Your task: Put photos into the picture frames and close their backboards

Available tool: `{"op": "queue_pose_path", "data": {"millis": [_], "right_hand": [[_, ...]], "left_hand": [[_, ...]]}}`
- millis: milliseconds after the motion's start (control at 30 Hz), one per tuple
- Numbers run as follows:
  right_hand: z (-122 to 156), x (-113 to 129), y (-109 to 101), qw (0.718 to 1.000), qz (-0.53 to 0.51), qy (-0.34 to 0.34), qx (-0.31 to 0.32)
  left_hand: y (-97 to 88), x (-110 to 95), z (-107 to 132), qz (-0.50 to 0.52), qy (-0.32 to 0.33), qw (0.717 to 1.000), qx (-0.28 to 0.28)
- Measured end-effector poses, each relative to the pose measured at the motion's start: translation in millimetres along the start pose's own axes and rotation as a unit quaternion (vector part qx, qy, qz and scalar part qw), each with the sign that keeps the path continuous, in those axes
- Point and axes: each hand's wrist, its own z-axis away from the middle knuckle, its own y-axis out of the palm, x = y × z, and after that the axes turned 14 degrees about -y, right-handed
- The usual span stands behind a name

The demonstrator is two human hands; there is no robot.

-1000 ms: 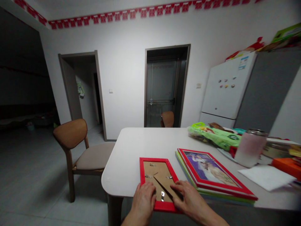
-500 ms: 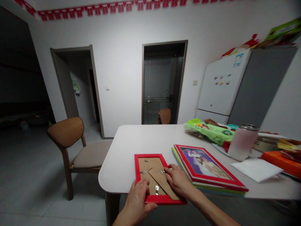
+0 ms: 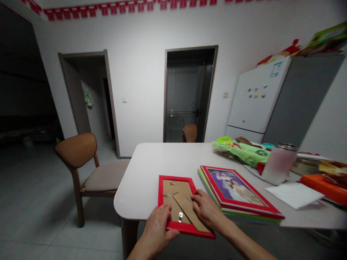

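Note:
A red picture frame point(image 3: 176, 182) lies face down at the near edge of the white table point(image 3: 165, 159), its brown backing board and small metal clips showing. My left hand point(image 3: 157, 225) grips the frame's near left corner, thumb lying along the bottom rail. My right hand point(image 3: 207, 209) rests on the right side of the backing, fingertips pinched at a clip on the right rail. Just to the right lies a stack of frames point(image 3: 238, 195), the top one red with a photo facing up.
A wooden chair point(image 3: 86, 169) stands left of the table. On the table's right are a green packet point(image 3: 241, 150), a pink jar point(image 3: 278, 164), a white sheet point(image 3: 294, 195) and an orange box point(image 3: 325, 187). A white fridge point(image 3: 257, 104) and two doorways lie beyond.
My right hand moved up from the bottom of the backing to the clip on the right rail. My left hand shifted to grip the near left corner. The view drifted slightly.

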Motion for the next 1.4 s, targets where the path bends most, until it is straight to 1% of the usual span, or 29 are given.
{"op": "queue_pose_path", "data": {"millis": [67,100,167,267,367,533,633,733,900,967,1100,1267,1400], "right_hand": [[2.3,6.9,-2.7,1.0,0.021,-0.008,-0.007],[3.9,12.6,-4.3,0.999,0.023,-0.023,-0.013],[8.0,26.9,-7.6,0.997,-0.005,-0.081,-0.017],[14.8,47.6,-12.0,0.982,-0.069,-0.175,-0.005],[20.1,56.1,-14.4,0.975,-0.083,-0.205,-0.001],[22.6,51.7,-15.9,0.975,-0.074,-0.207,0.018],[16.3,49.5,-15.0,0.98,-0.093,-0.173,0.035],[4.1,49.1,-9.5,0.981,-0.125,-0.135,0.054],[-12.6,50.9,0.1,0.984,-0.149,-0.094,0.041],[-14.0,50.3,0.2,0.983,-0.153,-0.097,0.037],[-11.8,45.7,-0.7,0.977,-0.171,-0.114,0.054],[-9.9,43.8,1.4,0.978,-0.17,-0.115,0.042],[-7.1,47.2,-6.6,0.973,-0.177,-0.133,0.06]], "left_hand": [[-0.7,-0.5,-0.4,0.002,-0.003,1.0,0.001],[-0.9,-0.7,-0.7,0.003,-0.004,1.0,0.0],[-1.0,-0.3,-1.5,0.006,-0.002,1.0,-0.003],[-0.3,1.7,-2.4,0.013,0.009,1.0,-0.009],[0.2,3.2,-2.2,0.016,0.011,1.0,-0.016],[-1.1,2.3,-1.5,0.019,0.008,1.0,-0.02],[-2.8,1.9,-2.0,0.014,0.011,1.0,-0.013],[-3.2,3.3,-2.8,0.003,0.015,1.0,-0.004],[-1.0,6.7,-4.1,0.009,0.011,1.0,-0.004],[-0.9,6.9,-4.0,0.012,0.01,1.0,-0.001],[-1.8,5.7,-2.7,0.013,0.008,1.0,0.007],[-1.4,6.0,-3.3,0.005,0.015,1.0,-0.004],[-1.5,6.6,-4.8,0.003,0.015,1.0,-0.001]]}}
